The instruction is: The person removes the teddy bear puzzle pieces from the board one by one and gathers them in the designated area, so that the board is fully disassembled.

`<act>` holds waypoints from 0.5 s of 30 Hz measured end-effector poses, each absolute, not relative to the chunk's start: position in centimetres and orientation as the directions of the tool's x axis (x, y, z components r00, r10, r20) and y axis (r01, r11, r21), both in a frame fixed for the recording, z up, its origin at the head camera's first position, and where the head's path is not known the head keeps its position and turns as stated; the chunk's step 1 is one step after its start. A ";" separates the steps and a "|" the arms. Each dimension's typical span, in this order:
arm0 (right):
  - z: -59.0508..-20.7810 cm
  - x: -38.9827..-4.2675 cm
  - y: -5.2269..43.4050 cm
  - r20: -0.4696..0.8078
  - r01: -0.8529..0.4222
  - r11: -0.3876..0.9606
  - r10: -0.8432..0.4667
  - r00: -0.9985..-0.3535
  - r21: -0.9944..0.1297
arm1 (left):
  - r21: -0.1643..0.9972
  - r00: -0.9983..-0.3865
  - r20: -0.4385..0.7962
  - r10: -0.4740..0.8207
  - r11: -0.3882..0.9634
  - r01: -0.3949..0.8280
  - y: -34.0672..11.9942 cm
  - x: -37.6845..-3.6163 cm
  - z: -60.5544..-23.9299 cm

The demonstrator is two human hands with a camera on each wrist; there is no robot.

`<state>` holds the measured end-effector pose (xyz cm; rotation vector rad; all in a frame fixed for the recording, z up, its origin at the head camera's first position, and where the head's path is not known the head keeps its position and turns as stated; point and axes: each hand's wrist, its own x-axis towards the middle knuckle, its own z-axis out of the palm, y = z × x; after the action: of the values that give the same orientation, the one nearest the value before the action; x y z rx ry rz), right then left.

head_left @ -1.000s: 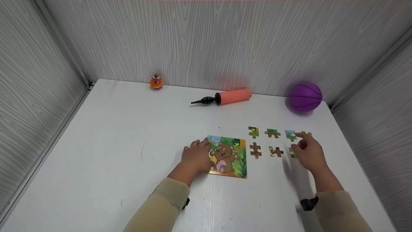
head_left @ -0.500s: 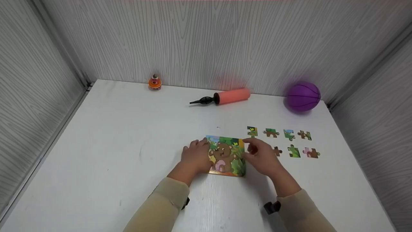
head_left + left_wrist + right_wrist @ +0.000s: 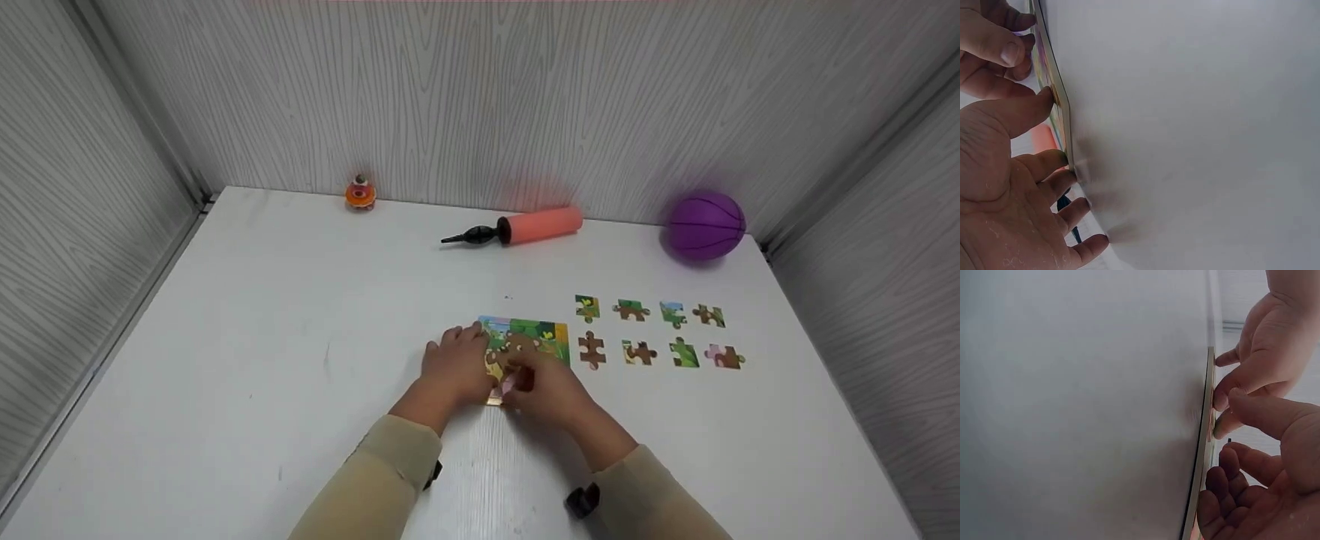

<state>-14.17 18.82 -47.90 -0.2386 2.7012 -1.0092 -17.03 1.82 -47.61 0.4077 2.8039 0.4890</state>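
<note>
A bear picture puzzle board [image 3: 534, 331] lies flat on the white table [image 3: 300, 360]. My left hand [image 3: 456, 358] rests with straight fingers against the board's left edge. In the left wrist view its fingertips [image 3: 1058, 160] touch the thin board edge [image 3: 1055, 98]. My right hand [image 3: 536, 382] covers the board's lower middle, where its thumb and curled fingers pinch at a pink and brown puzzle piece [image 3: 509, 383]. In the right wrist view its curled fingers [image 3: 1224, 478] sit at the board's face [image 3: 1203, 455]. Most of the picture under that hand is hidden.
Several loose puzzle pieces lie in two rows right of the board, from a yellow-green one [image 3: 587, 307] to a pink one [image 3: 724, 356]. An orange hand pump [image 3: 525, 226], a purple ball [image 3: 706, 225] and a small orange toy [image 3: 360, 193] sit along the back wall.
My right hand left the loose pieces at the right and moved left onto the board, where its fingers curled down. The left hand has stayed on the board's edge.
</note>
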 end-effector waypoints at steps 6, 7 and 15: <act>-48.2 -14.2 19.0 -0.181 -0.073 0.755 -0.248 -0.952 -0.651 | 0.366 -0.917 -0.221 0.333 0.900 0.238 1.7 -17.2 -47.4; -48.2 -14.2 19.0 -0.180 -0.075 0.756 -0.250 -0.951 -0.651 | 0.366 -0.916 -0.222 0.333 0.900 0.238 1.6 -17.3 -47.4; -48.5 -14.2 18.8 -0.186 -0.054 0.755 -0.229 -0.956 -0.654 | 0.367 -0.917 -0.231 0.325 0.902 0.227 1.5 -17.8 -47.4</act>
<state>-14.24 18.83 -48.50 -0.2212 2.6993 -0.9939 -17.77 1.47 -47.43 0.4126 2.7783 0.4865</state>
